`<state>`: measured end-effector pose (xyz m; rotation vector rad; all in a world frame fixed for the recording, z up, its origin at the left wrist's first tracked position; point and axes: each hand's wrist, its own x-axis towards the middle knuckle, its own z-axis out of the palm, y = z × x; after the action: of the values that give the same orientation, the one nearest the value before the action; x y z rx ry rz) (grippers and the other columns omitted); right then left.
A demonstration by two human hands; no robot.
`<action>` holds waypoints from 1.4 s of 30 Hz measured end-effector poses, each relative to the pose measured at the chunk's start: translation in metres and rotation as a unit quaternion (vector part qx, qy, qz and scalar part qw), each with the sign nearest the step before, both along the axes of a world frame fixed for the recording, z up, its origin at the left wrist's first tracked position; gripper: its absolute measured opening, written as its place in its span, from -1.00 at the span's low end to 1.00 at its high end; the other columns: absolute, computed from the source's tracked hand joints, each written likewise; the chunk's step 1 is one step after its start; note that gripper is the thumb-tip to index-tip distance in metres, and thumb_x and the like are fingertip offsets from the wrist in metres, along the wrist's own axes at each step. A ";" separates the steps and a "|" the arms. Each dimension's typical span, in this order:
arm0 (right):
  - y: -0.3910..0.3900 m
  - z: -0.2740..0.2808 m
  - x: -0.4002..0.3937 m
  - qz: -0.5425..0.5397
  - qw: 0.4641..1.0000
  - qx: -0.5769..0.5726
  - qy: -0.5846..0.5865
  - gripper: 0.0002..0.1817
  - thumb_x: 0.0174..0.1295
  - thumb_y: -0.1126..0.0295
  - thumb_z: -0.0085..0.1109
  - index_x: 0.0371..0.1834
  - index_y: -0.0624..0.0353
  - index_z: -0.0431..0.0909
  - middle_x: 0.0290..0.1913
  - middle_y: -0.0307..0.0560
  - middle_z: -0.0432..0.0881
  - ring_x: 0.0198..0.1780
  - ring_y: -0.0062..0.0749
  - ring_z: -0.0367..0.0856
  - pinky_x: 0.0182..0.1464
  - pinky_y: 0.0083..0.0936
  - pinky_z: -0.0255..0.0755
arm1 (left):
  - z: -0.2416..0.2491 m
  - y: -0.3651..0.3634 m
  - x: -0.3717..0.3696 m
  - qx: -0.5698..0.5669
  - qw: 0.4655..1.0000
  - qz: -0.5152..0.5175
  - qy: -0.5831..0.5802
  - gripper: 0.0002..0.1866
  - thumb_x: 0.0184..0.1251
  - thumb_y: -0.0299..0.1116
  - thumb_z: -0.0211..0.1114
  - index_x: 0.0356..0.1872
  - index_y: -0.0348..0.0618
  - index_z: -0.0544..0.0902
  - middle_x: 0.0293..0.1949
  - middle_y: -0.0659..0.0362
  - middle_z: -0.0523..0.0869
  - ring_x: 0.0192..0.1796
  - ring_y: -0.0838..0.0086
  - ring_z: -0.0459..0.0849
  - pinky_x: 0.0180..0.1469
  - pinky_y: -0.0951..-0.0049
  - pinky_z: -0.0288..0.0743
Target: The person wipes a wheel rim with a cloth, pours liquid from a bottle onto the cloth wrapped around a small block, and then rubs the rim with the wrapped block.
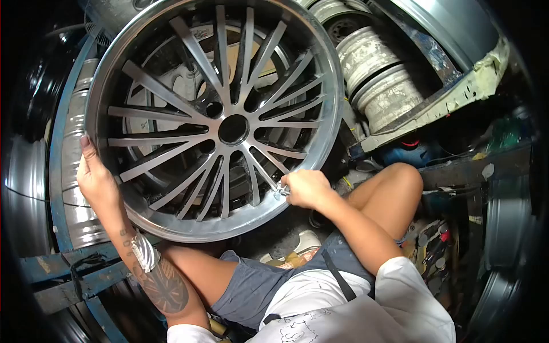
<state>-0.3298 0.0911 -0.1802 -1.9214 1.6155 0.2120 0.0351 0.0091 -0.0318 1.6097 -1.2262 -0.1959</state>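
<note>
The right-hand grip point(309, 187), lower centre of the frame, is clenched on a small pale wad point(280, 190), which bears on the wheel rim point(233, 128) near the outer end of a spoke; material of the wad not determinable. The left-hand grip point(98, 166), at left of the frame, grasps the outer edge of the same wheel rim, thumb against the edge, fingers partly hidden. The wheel rim, multi-spoked with a round centre bore, fills the upper centre, tilted, its face towards the camera. Lower down, grey shorts point(251, 288) and a white shirt point(320, 288) are visible. Scuffed wheels point(380, 86) lie upper right; a blue metal frame point(59, 166) stands at left.
</note>
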 end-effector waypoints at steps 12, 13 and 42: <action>-0.007 -0.002 0.000 -0.002 1.000 0.027 0.002 -0.61 0.02 0.32 0.38 0.00 -0.04 0.82 -0.11 0.11 0.83 0.00 0.00 0.83 0.05 -0.12 0.68 | 0.000 -0.001 0.000 -0.007 0.999 -0.030 0.024 -0.29 0.69 0.16 0.09 0.15 -0.47 0.73 -0.05 0.08 0.84 -0.01 0.49 0.70 0.16 0.48 0.51; -0.006 -0.005 0.002 0.007 1.000 0.016 0.003 -0.60 0.02 0.30 0.39 0.00 -0.05 0.82 -0.10 0.11 0.83 0.00 -0.01 0.83 0.05 -0.14 0.69 | 0.000 -0.001 -0.001 -0.008 0.999 -0.028 0.026 -0.30 0.69 0.16 0.09 0.15 -0.47 0.73 -0.04 0.07 0.84 -0.01 0.49 0.70 0.16 0.47 0.51; 0.012 -0.004 0.004 0.116 0.985 -0.116 0.055 -0.67 0.11 0.12 0.46 -0.10 -0.01 0.77 -0.37 0.07 0.80 -0.27 0.00 0.83 -0.20 -0.09 0.68 | -0.001 -0.002 -0.006 -0.032 0.998 -0.027 0.053 -0.33 0.66 0.14 0.16 0.14 -0.45 0.75 -0.01 0.10 0.85 0.03 0.51 0.72 0.18 0.51 0.50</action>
<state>-0.3260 0.1033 -0.1838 -2.3152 1.5385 0.2364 0.0290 0.0075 -0.0328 1.4928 -1.1831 -0.2701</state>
